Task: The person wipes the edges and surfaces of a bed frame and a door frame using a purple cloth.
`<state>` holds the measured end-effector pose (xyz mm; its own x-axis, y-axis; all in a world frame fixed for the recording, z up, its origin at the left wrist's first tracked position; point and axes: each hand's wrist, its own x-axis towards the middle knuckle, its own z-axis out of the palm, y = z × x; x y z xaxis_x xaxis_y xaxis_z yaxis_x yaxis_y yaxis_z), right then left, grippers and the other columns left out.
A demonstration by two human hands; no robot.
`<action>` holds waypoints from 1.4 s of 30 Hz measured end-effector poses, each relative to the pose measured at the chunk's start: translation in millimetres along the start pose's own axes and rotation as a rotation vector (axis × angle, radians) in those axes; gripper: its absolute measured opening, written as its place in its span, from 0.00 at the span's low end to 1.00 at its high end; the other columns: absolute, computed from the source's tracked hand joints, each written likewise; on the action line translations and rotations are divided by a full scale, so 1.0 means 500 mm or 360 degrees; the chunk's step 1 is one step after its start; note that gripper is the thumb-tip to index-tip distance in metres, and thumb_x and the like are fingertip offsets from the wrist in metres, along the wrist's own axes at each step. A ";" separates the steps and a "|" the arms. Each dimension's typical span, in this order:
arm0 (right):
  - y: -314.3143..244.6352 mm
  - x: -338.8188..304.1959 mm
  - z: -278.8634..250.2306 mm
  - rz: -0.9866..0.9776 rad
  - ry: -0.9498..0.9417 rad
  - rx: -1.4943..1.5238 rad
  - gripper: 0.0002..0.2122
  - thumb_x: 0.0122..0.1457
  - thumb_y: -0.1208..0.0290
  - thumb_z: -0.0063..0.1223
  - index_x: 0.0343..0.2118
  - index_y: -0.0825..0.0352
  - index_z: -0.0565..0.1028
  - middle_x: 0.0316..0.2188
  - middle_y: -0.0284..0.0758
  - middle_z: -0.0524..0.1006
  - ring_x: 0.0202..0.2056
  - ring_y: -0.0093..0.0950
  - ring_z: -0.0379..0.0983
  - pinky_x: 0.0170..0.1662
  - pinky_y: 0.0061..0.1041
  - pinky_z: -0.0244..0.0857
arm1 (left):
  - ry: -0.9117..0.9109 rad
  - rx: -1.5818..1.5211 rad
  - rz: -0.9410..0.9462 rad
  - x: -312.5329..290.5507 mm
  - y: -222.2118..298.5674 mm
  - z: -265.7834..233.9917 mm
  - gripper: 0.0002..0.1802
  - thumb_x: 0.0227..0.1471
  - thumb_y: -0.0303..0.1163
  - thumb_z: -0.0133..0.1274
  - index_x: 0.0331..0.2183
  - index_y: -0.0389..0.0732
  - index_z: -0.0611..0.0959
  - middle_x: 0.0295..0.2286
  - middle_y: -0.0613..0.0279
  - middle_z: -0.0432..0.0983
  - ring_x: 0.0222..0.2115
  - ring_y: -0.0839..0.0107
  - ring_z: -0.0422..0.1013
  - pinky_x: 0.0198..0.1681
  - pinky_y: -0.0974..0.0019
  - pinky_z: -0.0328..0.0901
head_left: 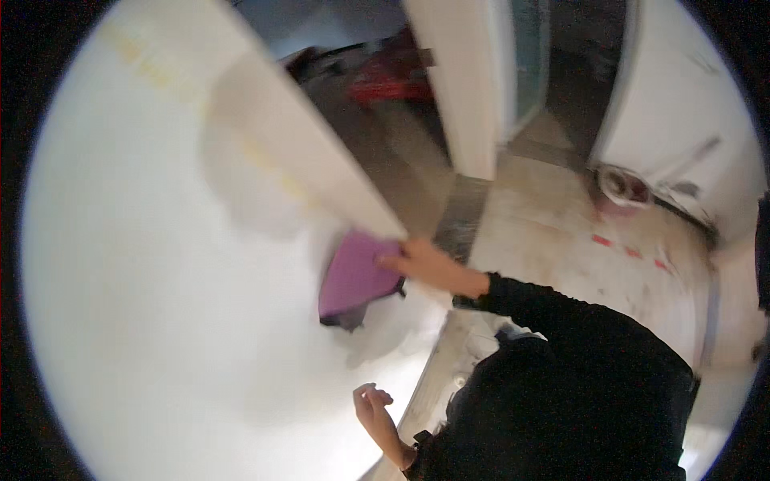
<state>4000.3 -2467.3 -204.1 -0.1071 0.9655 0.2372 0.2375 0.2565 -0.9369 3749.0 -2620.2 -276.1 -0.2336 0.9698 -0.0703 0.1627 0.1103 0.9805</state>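
Note:
My right hand (429, 266) grips the right edge of a purple cloth (357, 272), with the thumb and fingers pinched over it. The cloth is spread against a white wall (200, 345), close to the wall's outer corner, and a dark patch shows under its lower edge. Blur hides whether all of it touches the wall. Lower down, my left hand (374, 407) is held up near the same wall with its fingers curled in and nothing visible in them. Black sleeves cover both arms.
Past the wall corner is a doorway with a red object (393, 80) inside. Farther right stands a second, darker doorway (573, 96). A round bucket-like container (626, 187) sits on the floor by the right wall, near several red marks (632, 252) on the stained floor (553, 216).

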 end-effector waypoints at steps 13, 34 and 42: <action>-0.003 -0.198 0.376 0.0512 -0.0634 0.0628 0.16 0.59 0.57 0.45 0.30 0.68 0.69 0.12 0.25 0.62 0.14 0.15 0.56 0.17 0.17 0.50 | 0.0374 -0.0429 -0.0328 -0.216 -0.185 -0.246 0.14 0.57 0.36 0.44 0.33 0.33 0.74 0.19 0.64 0.69 0.20 0.78 0.65 0.25 0.75 0.62; -0.012 -0.238 0.285 0.0593 -0.0451 0.0556 0.21 0.59 0.50 0.43 0.23 0.68 0.69 0.12 0.26 0.63 0.16 0.16 0.58 0.19 0.17 0.52 | 0.0054 -0.0580 0.0008 -0.036 0.069 -0.073 0.13 0.52 0.36 0.52 0.29 0.34 0.75 0.22 0.63 0.71 0.23 0.76 0.66 0.26 0.72 0.61; -0.063 -0.286 0.183 -0.0075 -0.0062 0.0372 0.15 0.60 0.61 0.45 0.31 0.71 0.71 0.16 0.27 0.66 0.18 0.14 0.59 0.19 0.17 0.54 | 0.0150 -0.0371 0.0458 -0.100 0.100 0.002 0.13 0.48 0.32 0.55 0.32 0.32 0.74 0.25 0.63 0.72 0.25 0.76 0.67 0.29 0.73 0.61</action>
<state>3920.0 -2617.8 -231.8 -0.1510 0.9492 0.2760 0.0021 0.2795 -0.9601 3769.8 -2662.7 -223.7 -0.2992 0.9283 0.2206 0.0147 -0.2267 0.9739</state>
